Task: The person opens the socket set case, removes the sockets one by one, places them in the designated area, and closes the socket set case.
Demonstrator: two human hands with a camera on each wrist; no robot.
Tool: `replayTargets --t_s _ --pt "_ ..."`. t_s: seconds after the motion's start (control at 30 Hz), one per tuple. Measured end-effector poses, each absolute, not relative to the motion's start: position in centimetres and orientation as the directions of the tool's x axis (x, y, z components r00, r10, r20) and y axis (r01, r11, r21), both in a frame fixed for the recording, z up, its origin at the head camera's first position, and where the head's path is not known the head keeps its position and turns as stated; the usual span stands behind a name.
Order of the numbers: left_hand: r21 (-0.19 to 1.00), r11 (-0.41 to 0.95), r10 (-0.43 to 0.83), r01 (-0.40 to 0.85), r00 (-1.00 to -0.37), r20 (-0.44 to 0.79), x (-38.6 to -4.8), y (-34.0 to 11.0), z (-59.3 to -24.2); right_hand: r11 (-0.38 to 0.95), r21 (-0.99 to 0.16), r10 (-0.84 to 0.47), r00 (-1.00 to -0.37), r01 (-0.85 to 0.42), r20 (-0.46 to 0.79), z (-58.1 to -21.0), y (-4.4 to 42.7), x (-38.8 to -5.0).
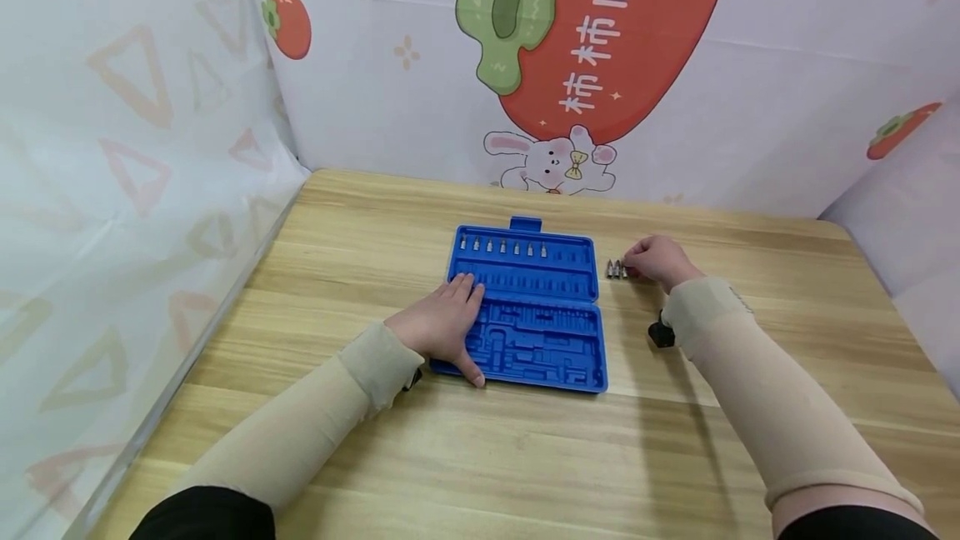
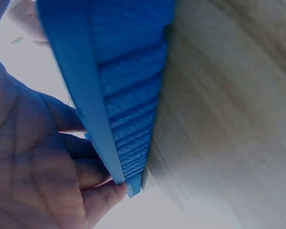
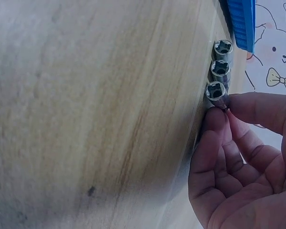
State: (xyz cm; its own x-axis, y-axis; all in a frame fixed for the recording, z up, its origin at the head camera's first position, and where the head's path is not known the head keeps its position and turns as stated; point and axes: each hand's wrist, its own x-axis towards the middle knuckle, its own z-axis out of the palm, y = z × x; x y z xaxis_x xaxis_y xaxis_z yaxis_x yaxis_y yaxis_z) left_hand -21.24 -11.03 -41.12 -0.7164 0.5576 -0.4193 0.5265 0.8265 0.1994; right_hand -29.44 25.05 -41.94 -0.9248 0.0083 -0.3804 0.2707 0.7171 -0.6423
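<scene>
- Pressing down with the left hand (image 1: 442,321) on the left side of the blue case (image 1: 517,361), fingers straight and parted, thumb reaching the near edge.
- Lying open on the desk (image 1: 525,465), as seen from the head view: the case, hinged across the middle.
- Set in a row along the far half: seven metal bits (image 1: 503,247).
- Pinching the rightmost socket (image 3: 216,90) between thumb and finger of the right hand (image 1: 660,260), just right of the case.
- Lying close beside it, in line: two more sockets (image 3: 221,68), hollow ends showing in the right wrist view.
- Hanging behind: a cloth (image 1: 757,107) printed with a rabbit.
</scene>
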Motion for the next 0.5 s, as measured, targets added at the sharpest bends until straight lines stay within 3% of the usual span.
replayTargets --t_s 0.5 --pt "0.208 0.827 0.558 0.522 -0.715 -0.422 -21.34 -11.05 -41.18 0.721 -0.631 0.042 -0.927 0.286 -0.373 -41.62 25.13 -29.31"
